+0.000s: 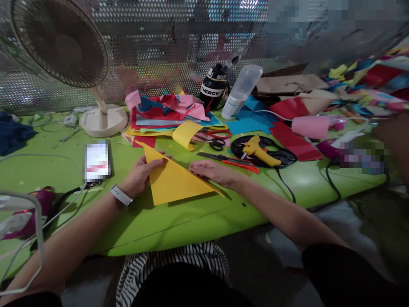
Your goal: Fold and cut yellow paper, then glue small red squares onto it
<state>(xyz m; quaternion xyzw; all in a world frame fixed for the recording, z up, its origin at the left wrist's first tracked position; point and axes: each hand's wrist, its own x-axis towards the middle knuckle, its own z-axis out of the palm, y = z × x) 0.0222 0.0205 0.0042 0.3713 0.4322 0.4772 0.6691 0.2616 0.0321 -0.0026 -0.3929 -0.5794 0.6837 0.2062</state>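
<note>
A yellow sheet of paper (175, 183), folded into a triangle, is held just over the green table near its front edge. My left hand (142, 172) grips its left side, thumb on top and fingers behind. My right hand (207, 170) is closed at the upper slanting edge, its fingertips pinched on the paper. Behind the sheet lie a curled yellow strip (187, 134) and black-handled scissors (217, 145). A utility knife (241, 166) with an orange handle rests beyond my right hand.
A yellow glue gun (260, 151) sits on a black round tray (287, 155). Coloured papers (172, 108) are piled at the back, beside a black bottle (213, 87) and a clear bottle (241, 94). A fan (104, 119) and a phone (96, 162) stand left; cables cross both sides.
</note>
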